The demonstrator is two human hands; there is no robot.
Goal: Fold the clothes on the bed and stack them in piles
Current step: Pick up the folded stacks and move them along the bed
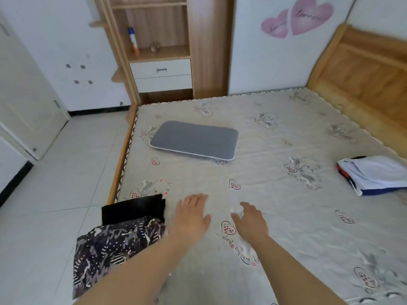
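Both my hands reach out over the patterned mattress (275, 139) near its front left part. My left hand (191, 216) is flat with straight fingers, just right of a folded black garment (132, 209). A dark patterned garment (114, 245) lies in front of the black one, hanging over the bed's left edge. My right hand (251, 221) hovers with loosely spread fingers and holds nothing. A pile of white, navy and red clothes (374, 175) sits at the bed's right side.
A grey flat cushion (196, 139) lies on the far middle of the mattress. The wooden headboard (363, 78) stands at the right. A wooden shelf unit (163, 51) with drawers stands beyond the bed. White tiled floor (61, 172) lies to the left.
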